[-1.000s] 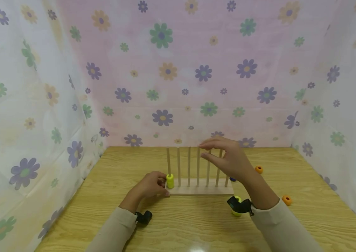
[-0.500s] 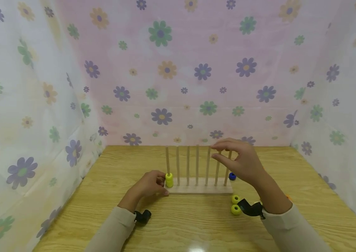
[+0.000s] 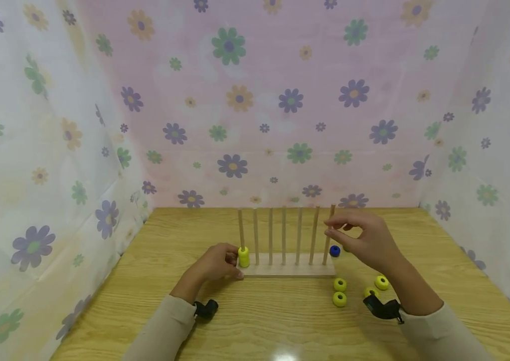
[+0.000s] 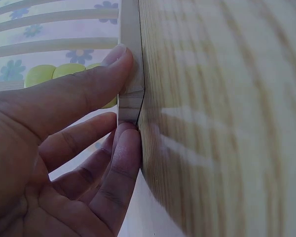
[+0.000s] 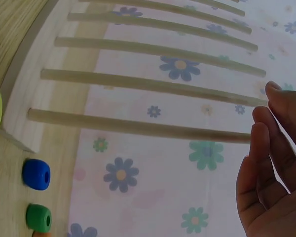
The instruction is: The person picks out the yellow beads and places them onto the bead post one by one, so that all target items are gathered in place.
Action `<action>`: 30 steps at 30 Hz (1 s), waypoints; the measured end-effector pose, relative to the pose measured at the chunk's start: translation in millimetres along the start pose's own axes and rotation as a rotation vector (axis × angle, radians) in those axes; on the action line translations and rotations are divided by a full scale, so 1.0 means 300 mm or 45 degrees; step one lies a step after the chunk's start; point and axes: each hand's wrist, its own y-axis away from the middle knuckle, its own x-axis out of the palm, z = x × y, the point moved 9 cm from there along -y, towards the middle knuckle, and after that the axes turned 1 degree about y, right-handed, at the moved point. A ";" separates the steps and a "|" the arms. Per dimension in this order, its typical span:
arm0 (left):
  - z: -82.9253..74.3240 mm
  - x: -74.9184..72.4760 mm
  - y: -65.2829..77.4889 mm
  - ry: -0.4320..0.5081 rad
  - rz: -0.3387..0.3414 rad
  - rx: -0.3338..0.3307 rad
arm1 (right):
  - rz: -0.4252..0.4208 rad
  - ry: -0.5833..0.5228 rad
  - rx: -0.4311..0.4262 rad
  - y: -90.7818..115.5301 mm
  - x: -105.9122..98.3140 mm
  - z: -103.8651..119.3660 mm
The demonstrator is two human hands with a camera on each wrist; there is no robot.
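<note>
A wooden peg rack (image 3: 286,271) with a row of upright pegs stands on the table. Yellow beads (image 3: 243,257) are stacked at the foot of its leftmost peg. My left hand (image 3: 214,263) grips the left end of the base; in the left wrist view, its thumb (image 4: 89,86) lies against one face and fingertips press at the end. My right hand (image 3: 367,238) hovers by the upper part of the rightmost peg (image 3: 328,240), fingers bent and thumb apart from them, no bead visible between. In the right wrist view, its fingertips overlap that peg's tip; contact is unclear.
Several loose yellow beads (image 3: 339,299) lie right of the rack's front corner. A blue bead (image 3: 335,250) sits by its right end, with a green bead (image 5: 39,218) beside it in the right wrist view. Flowered cloth (image 3: 282,125) walls the table's back and sides.
My right hand has moved right along the peg tops, from the middle pegs to the rightmost one, and slightly lower. My left hand has stayed on the base's end.
</note>
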 end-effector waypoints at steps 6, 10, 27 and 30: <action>0.000 -0.001 0.002 -0.011 -0.004 -0.007 | 0.063 -0.003 0.125 0.042 -0.007 -0.082; 0.006 -0.001 -0.001 -0.001 -0.001 -0.010 | 0.142 -0.042 0.252 0.072 -0.003 -0.158; 0.008 -0.001 -0.004 -0.016 0.014 -0.002 | 0.465 -0.301 0.572 0.229 -0.022 -0.451; 0.010 0.002 -0.004 -0.005 0.020 -0.001 | 0.509 -0.349 0.606 0.254 -0.026 -0.468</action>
